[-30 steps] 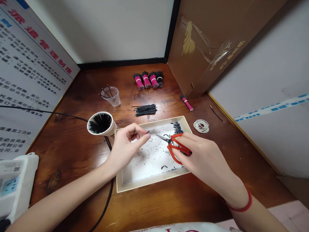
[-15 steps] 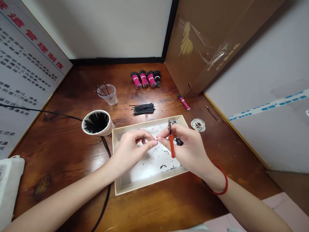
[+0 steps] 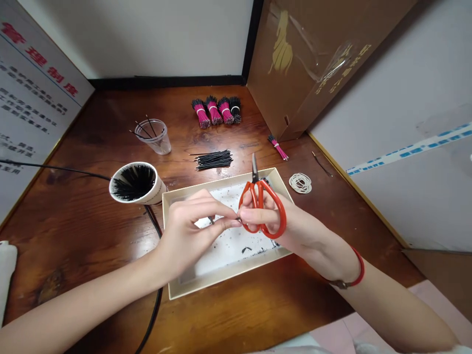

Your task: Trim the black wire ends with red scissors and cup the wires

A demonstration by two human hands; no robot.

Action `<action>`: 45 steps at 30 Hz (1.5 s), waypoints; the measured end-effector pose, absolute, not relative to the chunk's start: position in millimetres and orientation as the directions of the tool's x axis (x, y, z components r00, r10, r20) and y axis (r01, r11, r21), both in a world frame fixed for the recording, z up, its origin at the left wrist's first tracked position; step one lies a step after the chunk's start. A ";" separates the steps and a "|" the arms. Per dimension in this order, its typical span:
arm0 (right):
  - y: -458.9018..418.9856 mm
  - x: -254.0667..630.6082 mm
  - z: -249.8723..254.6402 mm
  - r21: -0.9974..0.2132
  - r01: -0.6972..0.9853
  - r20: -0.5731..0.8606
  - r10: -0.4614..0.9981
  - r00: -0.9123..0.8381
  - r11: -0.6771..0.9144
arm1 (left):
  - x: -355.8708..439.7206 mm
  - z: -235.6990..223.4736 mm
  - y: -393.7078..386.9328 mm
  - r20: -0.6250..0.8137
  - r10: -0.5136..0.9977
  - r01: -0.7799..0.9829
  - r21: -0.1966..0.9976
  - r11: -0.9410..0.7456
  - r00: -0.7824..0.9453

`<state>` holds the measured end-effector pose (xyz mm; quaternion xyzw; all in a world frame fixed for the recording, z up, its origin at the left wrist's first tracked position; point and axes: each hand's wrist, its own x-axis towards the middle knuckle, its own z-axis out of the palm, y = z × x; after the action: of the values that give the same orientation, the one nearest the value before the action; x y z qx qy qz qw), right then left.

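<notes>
i'm getting a bright, even feed here, with soft light that seems to fall from above. the varnished wooden desk (image 3: 84, 231) throws a pale glare beside the left hand (image 3: 188, 236), and only faint shadows lie under it and the right hand (image 3: 269, 216) on the white-lined tray (image 3: 228, 278). the wide lens stretches things at the edges — the poster (image 3: 33, 93) and the cardboard box (image 3: 295, 64) lean outward. focus holds across the frame, with slight softness on the finest specks.

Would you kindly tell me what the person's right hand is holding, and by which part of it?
The right hand is holding red-handled scissors by their looped handles, with the blades pointing up.
</notes>
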<state>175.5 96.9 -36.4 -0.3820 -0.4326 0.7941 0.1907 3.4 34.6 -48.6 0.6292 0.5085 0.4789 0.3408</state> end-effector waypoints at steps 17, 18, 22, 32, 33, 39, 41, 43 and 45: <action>83.4 177.8 -46.3 -0.978 0.028 -0.194 0.850 -0.490 -0.207 | 0.7 -46.8 45.4 -0.299 0.954 0.032 0.953 0.300 -0.021; 83.9 178.1 -45.9 -0.979 0.038 -0.194 0.848 -0.492 -0.202 | 0.6 -46.6 45.6 -0.303 0.953 0.026 0.952 0.304 -0.017; 85.2 180.3 -45.7 -0.976 0.074 -0.216 0.838 -0.501 -0.207 | 0.8 -46.4 47.2 -0.300 0.954 0.005 0.954 0.300 0.005; 85.5 183.1 -46.1 -0.973 0.057 -0.223 0.831 -0.510 -0.226 | 0.2 -47.8 43.7 -0.183 0.982 0.125 0.975 0.186 -0.038; 85.4 183.1 -46.3 -0.972 0.065 -0.226 0.831 -0.509 -0.225 | 0.2 -47.4 43.2 -0.170 0.985 0.127 0.977 0.173 -0.039; 84.6 183.5 -47.7 -0.975 0.083 -0.219 0.833 -0.508 -0.206 | 1.1 -46.0 44.3 -0.201 0.978 0.119 0.971 0.205 -0.048; 84.2 183.6 -47.6 -0.973 0.070 -0.223 0.832 -0.508 -0.218 | 1.0 -46.6 46.3 -0.255 0.966 0.098 0.961 0.258 -0.042; 84.0 183.5 -47.6 -0.969 0.066 -0.239 0.823 -0.515 -0.240 | 0.2 -47.4 48.3 -0.316 0.949 0.049 0.948 0.316 -0.015; 84.1 183.2 -47.7 -0.965 0.052 -0.244 0.817 -0.523 -0.255 | -1.0 -48.0 50.0 -0.361 0.932 -0.014 0.932 0.361 0.007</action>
<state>183.2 84.1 -47.7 -0.4005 -0.5424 0.6836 0.2794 -1.0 50.0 -48.0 0.3969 0.5784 0.4022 0.5884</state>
